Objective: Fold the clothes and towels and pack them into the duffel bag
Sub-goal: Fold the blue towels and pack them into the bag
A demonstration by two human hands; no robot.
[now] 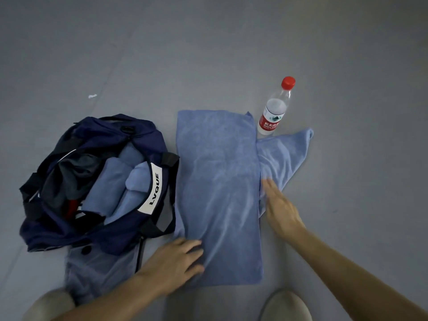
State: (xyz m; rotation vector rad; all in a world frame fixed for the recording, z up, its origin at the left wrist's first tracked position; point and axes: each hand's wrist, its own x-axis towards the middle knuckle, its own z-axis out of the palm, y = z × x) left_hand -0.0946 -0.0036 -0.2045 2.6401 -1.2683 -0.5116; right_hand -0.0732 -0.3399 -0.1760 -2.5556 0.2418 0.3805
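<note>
A long blue towel point(217, 193) lies folded into a narrow strip on the grey floor point(208, 54), and everything else sits around it. The person's left hand point(176, 260) rests on the towel's near left corner. Its fingers point(188, 243) are spread and laid fairly flat on the cloth, pressing rather than gripping. The right hand point(278, 205) is at the towel's right edge, about halfway along and somewhat blurred. Its fingers point(269, 188) are straight and together, touching the cloth with nothing closed in them.

Just right of that edge a loose flap of the same blue cloth point(284, 154) fans out on the floor. I cannot tell whether it belongs to the towel or is a separate piece.

Touching the towel's left side is the navy duffel bag point(53, 232), unzipped and gaping, with a white label point(154, 188) reading LVQUE on the strap nearest the towel. Inside are rolled blue towels point(111, 181), a dark grey garment point(76, 172) and a bit of something red point(71, 209).

Left of the towel's near end, partly under the bag, lies a grey-blue garment with dark buttons point(97, 267). Just beyond the towel's far right corner stands a clear water bottle point(275, 107) with a red cap. Well off to the far left of the towel is a small white scrap point(92, 96).
</note>
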